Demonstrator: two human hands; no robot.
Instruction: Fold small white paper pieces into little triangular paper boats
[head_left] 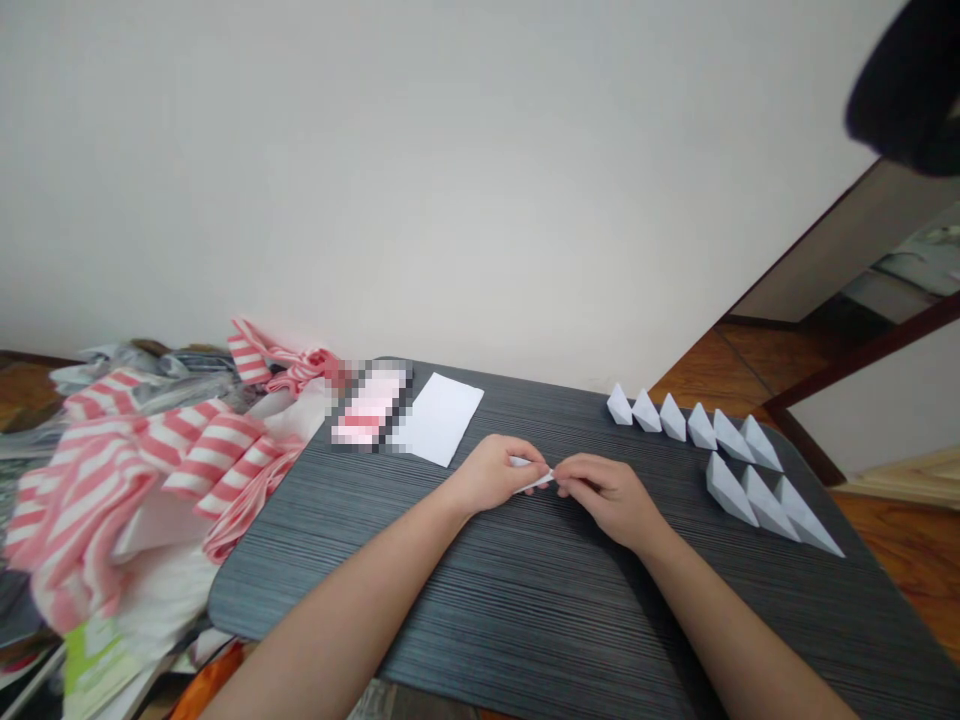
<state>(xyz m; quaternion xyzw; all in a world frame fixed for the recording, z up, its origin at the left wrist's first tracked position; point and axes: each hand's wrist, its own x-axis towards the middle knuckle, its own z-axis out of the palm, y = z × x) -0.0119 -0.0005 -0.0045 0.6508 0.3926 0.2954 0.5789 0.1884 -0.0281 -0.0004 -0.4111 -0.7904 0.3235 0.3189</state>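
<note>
Between my two hands, above the middle of the dark table, is a small folded piece of white paper [541, 480]. My left hand [495, 472] is closed around its left part, the thumb lying along the top. The fingertips of my right hand [600, 490] pinch its right end. Much of the paper is hidden by the fingers, so its full shape cannot be made out. White paper sheets [448, 418] lie flat beyond my left hand. To the right of my right hand stand several folded paper boats [703, 428] in two rows.
The dark wood-grain table [450, 610] stands against a pale wall [480, 200]. A blurred-out phone [371, 405] lies by the sheets. Left of the table is a heap of red-and-white striped cloth [217, 450] and other items. A dark blurred object [911, 90] hangs at the upper right.
</note>
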